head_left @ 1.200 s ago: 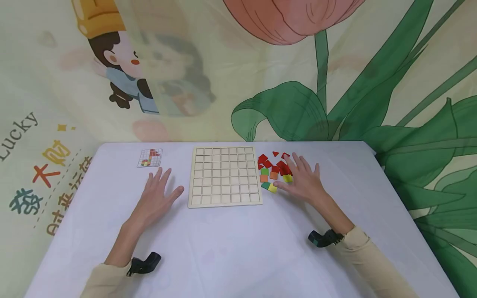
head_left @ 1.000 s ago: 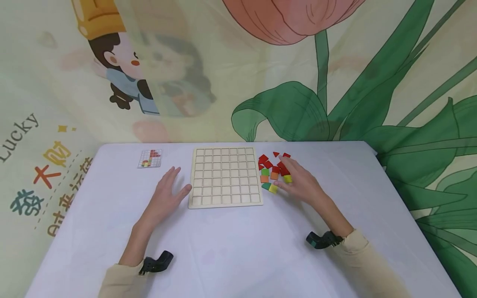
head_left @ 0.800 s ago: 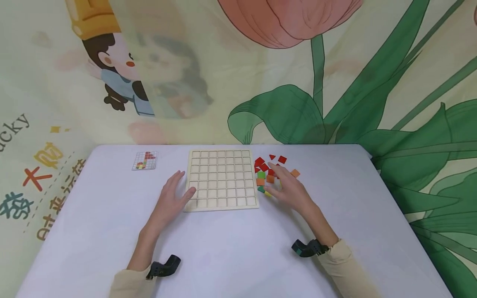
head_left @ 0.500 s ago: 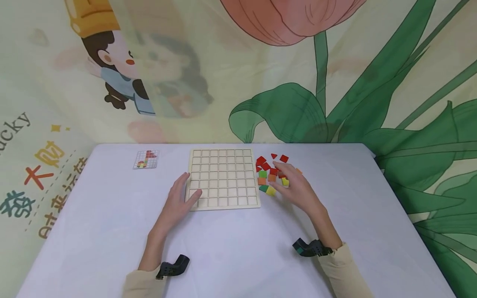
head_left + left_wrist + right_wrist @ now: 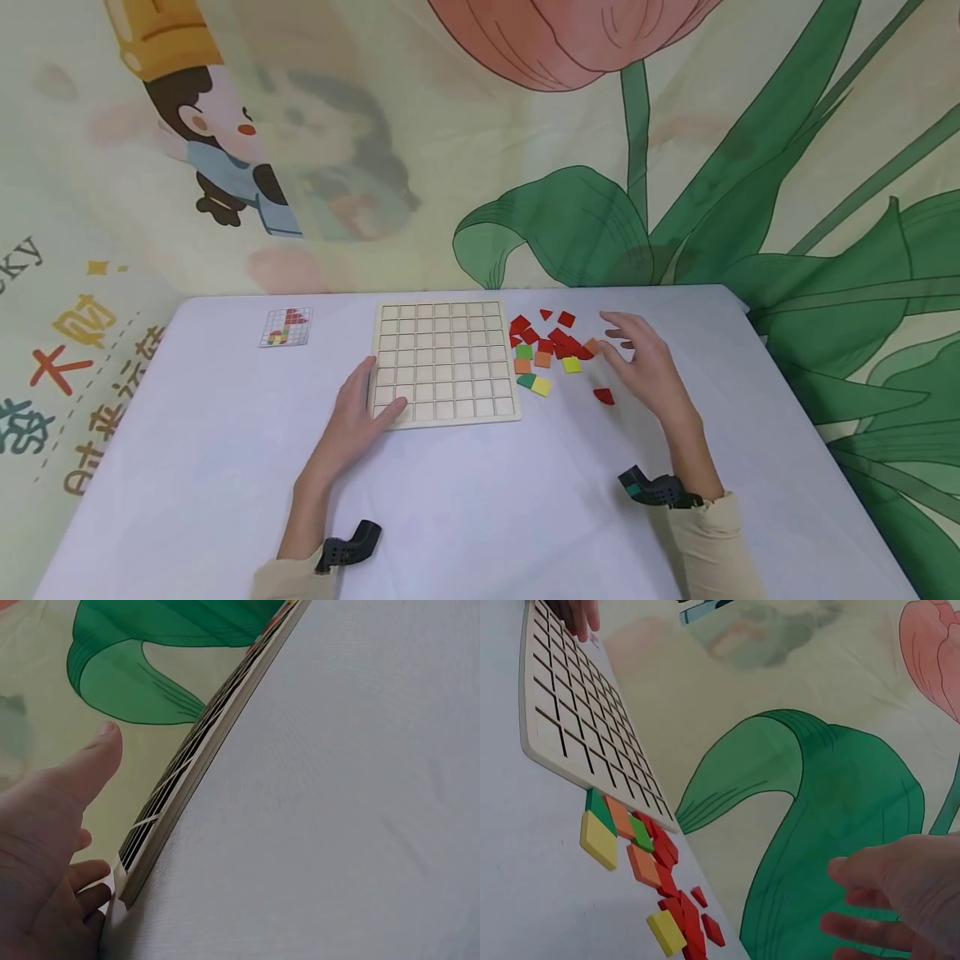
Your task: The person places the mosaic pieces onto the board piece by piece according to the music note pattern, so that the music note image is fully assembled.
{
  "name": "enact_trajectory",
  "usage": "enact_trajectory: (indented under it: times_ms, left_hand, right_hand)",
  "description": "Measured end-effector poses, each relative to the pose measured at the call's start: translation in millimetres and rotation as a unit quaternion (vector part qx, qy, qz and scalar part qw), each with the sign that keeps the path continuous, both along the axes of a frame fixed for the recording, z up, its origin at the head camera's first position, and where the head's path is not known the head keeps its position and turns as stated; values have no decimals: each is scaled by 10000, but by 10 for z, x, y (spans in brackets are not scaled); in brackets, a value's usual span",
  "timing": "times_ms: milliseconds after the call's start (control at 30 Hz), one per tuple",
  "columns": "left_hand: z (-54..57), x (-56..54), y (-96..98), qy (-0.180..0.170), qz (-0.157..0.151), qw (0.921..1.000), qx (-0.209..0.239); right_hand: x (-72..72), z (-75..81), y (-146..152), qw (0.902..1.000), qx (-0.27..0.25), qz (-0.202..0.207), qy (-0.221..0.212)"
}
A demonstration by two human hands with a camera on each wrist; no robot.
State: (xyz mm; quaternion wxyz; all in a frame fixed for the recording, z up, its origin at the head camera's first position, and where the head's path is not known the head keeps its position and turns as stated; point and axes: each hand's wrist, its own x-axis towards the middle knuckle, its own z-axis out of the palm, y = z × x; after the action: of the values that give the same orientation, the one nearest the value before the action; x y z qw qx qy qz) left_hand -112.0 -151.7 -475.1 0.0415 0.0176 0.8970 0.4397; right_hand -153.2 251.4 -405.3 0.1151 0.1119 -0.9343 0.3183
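Note:
A pale wooden grid board lies flat on the table. My left hand is at its left edge, fingers along the side and thumb over the near-left corner. In the left wrist view the thumb of the left hand stands raised above the board. My right hand hovers at the right of the loose pieces, fingers loosely bent and thumb tip near an orange piece. Nothing shows between the fingers of the right hand in the right wrist view. A red curved-edge piece lies apart below this hand.
Beside the board's right edge are several red pieces, a green square, orange squares, a yellow square and a green-and-yellow pair. A small pattern card lies at the back left. A printed cloth hangs behind the table.
My left hand has moved right to the board's left edge. My right hand has drawn rightward off the pieces, uncovering them, and a red piece now lies apart nearer the front.

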Motion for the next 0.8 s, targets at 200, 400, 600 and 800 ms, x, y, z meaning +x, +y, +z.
enact_trajectory:
  times_ms: [200, 400, 600, 800]
  left_hand:
    - [5, 14, -28, 84, -106, 9993, -346]
    - [-10, 6, 22, 41, -268, 9972, -695]
    - [4, 14, 48, 23, -227, 9964, -819]
    - [-18, 19, 77, 20, -301, 9958, -868]
  right_hand:
    - [-87, -65, 89, 9992, 140, -127, -357]
    - [-77, -112, 200, 9631, 885, 378, -2515]
    - [-73, -193, 210, 9405, 1222, 786, -3071]
    - [-38, -251, 184, 9337, 1147, 813, -3293]
